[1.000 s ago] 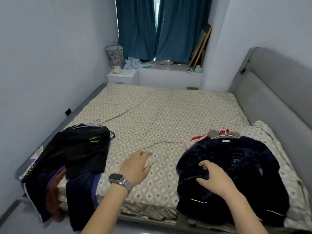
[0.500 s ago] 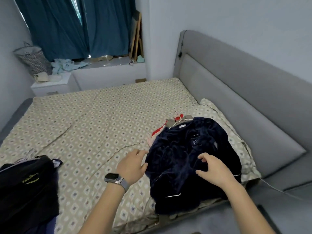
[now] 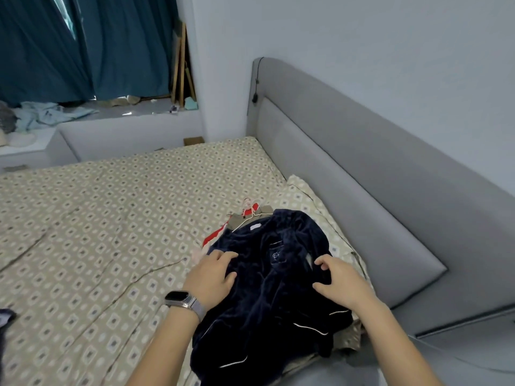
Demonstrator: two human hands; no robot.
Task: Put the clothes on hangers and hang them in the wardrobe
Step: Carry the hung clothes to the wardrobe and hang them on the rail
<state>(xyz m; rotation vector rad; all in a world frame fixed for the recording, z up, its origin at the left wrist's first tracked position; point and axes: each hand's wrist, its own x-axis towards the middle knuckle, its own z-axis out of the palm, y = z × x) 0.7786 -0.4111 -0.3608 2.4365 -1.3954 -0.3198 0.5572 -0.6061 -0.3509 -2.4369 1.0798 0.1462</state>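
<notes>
A dark navy velvet garment [image 3: 267, 280] with white piping is seen lying crumpled on the bed [image 3: 111, 218], near the grey headboard [image 3: 362, 190] and partly over a pillow [image 3: 301, 196]. At its collar a thin wire hanger [image 3: 252, 218] is seen, beside some red cloth [image 3: 213, 238]. The left hand [image 3: 211, 277] is laid on the left part of the garment with fingers slightly bent, and the right hand [image 3: 338, 280] is curled into the fabric at the right part. The cloth is judged soft, rather thick and a little slippery, so it is expected to sag when lifted. It is better taken at the shoulders or by the hanger hook.
</notes>
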